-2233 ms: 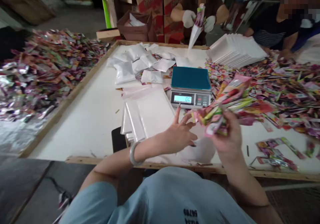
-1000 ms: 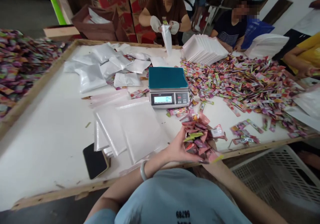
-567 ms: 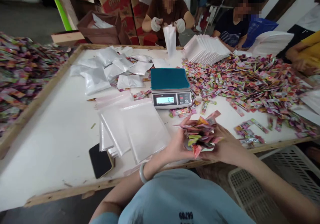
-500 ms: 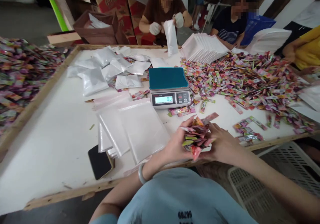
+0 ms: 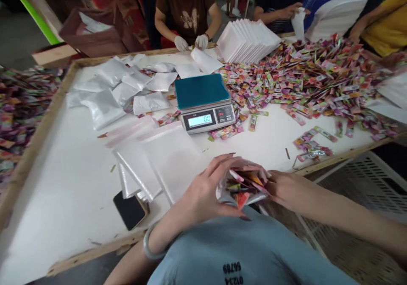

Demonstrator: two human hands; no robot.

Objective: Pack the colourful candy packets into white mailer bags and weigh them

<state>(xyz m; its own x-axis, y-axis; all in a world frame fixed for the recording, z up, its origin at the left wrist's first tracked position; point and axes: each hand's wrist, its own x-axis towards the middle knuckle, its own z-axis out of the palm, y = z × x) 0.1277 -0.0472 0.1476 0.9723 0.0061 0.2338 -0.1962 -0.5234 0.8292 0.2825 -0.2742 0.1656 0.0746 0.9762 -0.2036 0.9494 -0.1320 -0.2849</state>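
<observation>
White plastic makes the bag (image 5: 224,195) that the person's two hands hold up, just in front of the blue shirt (image 5: 197,255), by the near edge of the worktop (image 5: 79,191). Lots of small bright packets (image 5: 240,183) fill the bag, and their ends poke up at its top.

I think some packets could pop out, because the bag is so full and its top is not closed. A red one (image 5: 242,200) leans at the near rim. If one hand slipped, the bag might tip and drop packets, maybe toward the white crate (image 5: 365,166) down on the right. Squeezing too hard might tear the bag on their corners.

The left hand (image 5: 203,187) is curled around the left side, with its fingers up over the far rim and its thumb along the near side. Its arm comes up from the bottom left. The right hand (image 5: 280,187) grips the right side, with some fingertips hidden. Its arm reaches in from the lower right.
</observation>
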